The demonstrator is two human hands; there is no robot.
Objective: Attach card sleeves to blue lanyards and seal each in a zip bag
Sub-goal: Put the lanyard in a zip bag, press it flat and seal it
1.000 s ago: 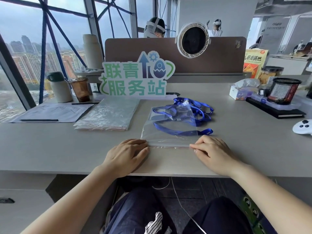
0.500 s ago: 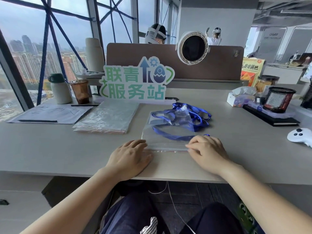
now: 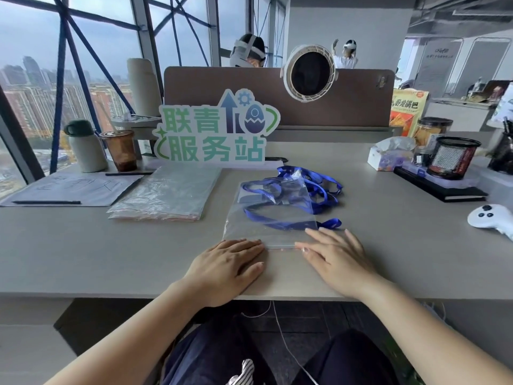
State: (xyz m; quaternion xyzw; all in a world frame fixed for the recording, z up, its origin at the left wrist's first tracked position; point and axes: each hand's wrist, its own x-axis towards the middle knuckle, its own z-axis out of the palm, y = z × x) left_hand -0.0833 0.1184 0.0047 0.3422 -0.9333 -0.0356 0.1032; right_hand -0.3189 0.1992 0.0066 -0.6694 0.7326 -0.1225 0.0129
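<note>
A clear zip bag (image 3: 273,218) lies flat on the grey desk (image 3: 83,251), its zip edge toward me. Inside it a blue lanyard (image 3: 266,218) with a clear card sleeve shows through the plastic. More blue lanyards (image 3: 322,187) lie in a loose heap behind and to the right of the bag. My left hand (image 3: 230,262) lies flat with straight fingers on the bag's near left corner. My right hand (image 3: 336,257) lies flat with spread fingers on the near right part of the zip edge.
A stack of empty zip bags (image 3: 169,193) lies left of the bag. Behind stand a green sign (image 3: 216,132), a cup (image 3: 120,150) and a flask (image 3: 86,147). A tissue box (image 3: 388,157), a mesh pen pot (image 3: 452,157) and a white controller (image 3: 491,218) are on the right.
My right hand has slid left along the zip edge toward my left hand and its fingers have spread flat. My left hand has stayed at the near left corner.
</note>
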